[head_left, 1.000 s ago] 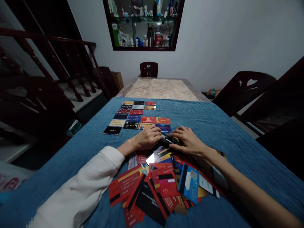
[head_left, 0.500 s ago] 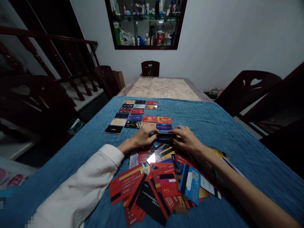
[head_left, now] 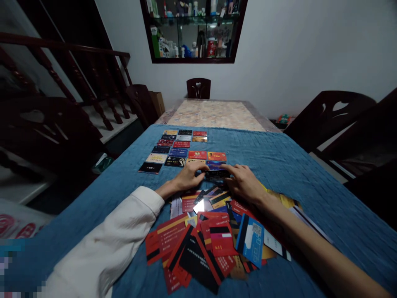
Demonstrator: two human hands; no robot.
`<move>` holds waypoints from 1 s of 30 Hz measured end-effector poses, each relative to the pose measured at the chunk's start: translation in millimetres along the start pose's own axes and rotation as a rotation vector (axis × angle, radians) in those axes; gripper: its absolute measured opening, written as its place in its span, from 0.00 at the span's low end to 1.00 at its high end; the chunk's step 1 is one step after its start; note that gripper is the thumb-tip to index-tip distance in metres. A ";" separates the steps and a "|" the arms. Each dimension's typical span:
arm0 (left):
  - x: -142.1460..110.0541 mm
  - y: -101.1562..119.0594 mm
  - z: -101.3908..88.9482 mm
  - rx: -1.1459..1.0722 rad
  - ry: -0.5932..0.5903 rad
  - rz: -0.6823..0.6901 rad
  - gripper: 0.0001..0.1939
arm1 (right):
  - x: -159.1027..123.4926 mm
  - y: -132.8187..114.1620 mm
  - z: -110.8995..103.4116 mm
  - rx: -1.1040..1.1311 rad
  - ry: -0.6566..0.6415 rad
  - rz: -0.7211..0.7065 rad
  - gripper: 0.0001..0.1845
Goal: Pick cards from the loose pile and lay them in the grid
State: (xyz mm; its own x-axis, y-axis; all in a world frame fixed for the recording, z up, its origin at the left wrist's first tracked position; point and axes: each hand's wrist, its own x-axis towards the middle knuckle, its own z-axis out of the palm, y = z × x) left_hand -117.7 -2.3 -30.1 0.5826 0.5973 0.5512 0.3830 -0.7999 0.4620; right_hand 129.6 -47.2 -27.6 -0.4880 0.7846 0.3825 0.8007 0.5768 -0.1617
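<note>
Between my two hands a black card (head_left: 216,174) is held by its short ends, just below a blue card (head_left: 214,165) lying on the cloth. My left hand (head_left: 191,175) pinches its left end and my right hand (head_left: 243,180) its right end, with the fingers closed. Several cards lie in rows beyond, among them a black card (head_left: 149,167) at the left and an orange card (head_left: 216,156). Nearer to me spreads a loose, overlapping pile with red cards (head_left: 222,238), a large black card (head_left: 198,260) and a blue card (head_left: 250,240). My right forearm covers part of the pile.
A blue cloth (head_left: 124,215) covers the near part of the table; the far end shows a patterned cover (head_left: 214,112). Dark wooden chairs stand at the far end (head_left: 198,88), left (head_left: 142,105) and right (head_left: 331,111). A stair railing (head_left: 71,49) runs at the left.
The black card between my hands has tipped so that more of its face shows. Both hands stay near the same spot; the whole view has shifted slightly.
</note>
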 end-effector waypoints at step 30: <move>-7.2 -2.3 9.0 0.054 -0.103 0.015 0.19 | -5.5 3.8 16.5 -0.152 0.085 -0.032 0.27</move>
State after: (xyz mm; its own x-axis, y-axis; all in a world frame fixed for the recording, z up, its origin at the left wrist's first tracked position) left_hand -116.3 -5.2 -41.3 0.6582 0.5783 0.4820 0.4100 -0.8124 0.4146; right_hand 129.6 -45.6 -45.3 -0.4882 0.7408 0.4615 0.8318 0.5549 -0.0108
